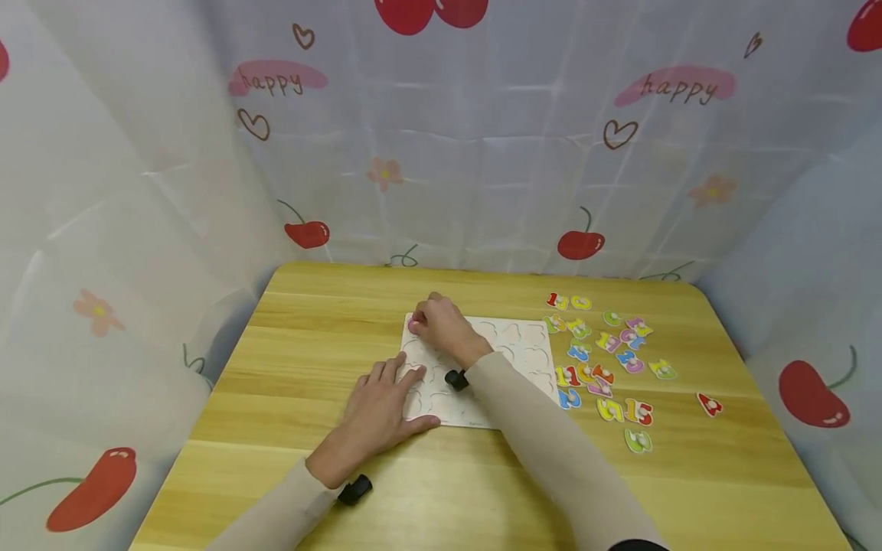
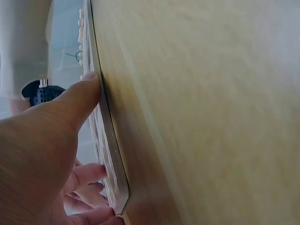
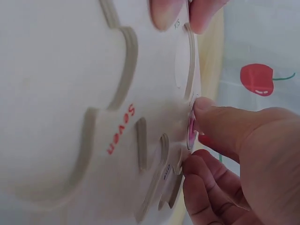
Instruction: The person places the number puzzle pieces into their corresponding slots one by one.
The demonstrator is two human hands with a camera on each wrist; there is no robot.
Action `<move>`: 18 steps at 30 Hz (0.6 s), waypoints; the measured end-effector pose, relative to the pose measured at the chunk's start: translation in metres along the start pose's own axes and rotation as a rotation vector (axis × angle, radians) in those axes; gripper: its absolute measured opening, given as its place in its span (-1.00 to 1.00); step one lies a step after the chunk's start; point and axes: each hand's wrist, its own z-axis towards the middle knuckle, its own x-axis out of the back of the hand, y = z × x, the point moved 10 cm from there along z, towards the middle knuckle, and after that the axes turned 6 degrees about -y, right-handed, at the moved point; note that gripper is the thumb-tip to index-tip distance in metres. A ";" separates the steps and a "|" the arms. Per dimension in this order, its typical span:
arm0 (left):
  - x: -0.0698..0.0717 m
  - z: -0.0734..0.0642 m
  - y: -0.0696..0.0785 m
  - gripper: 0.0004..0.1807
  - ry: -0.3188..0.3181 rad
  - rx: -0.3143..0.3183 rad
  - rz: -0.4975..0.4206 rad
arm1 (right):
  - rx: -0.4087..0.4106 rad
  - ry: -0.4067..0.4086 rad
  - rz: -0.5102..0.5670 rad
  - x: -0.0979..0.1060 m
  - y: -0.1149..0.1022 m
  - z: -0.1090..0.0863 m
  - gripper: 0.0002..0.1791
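A pale puzzle board (image 1: pixel 458 413) with number-shaped recesses lies flat on the wooden table. At its far left corner, my right hand (image 1: pixel 444 327) pinches a round pink puzzle piece (image 1: pixel 412 326) between thumb and bent fingers. The right wrist view has this pink piece (image 3: pixel 191 130) at the board's surface, partly covered by the thumb (image 3: pixel 220 122). My left hand (image 1: pixel 375 407) rests spread over the board's left side, its fingers on the left edge. Its thumb (image 2: pixel 79 101) touches the near edge of the board.
Several colourful number pieces (image 1: pixel 630 361) with small knobs lie scattered right of the board, some against its edge. A red four (image 1: pixel 710 405) sits apart farther right, and a green piece (image 1: pixel 638 441) nearest the front. Printed curtains (image 1: pixel 482 191) enclose the table.
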 end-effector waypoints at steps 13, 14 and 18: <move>-0.002 -0.001 -0.003 0.03 -0.009 0.038 -0.060 | -0.055 0.028 0.087 0.041 0.042 -0.068 -0.69; -0.003 -0.001 -0.004 0.02 -0.013 0.043 -0.064 | -0.055 0.039 0.083 0.045 0.048 -0.076 -0.71; -0.002 -0.001 -0.006 0.02 -0.019 0.044 -0.079 | -0.072 0.083 0.075 0.061 0.074 -0.108 -0.74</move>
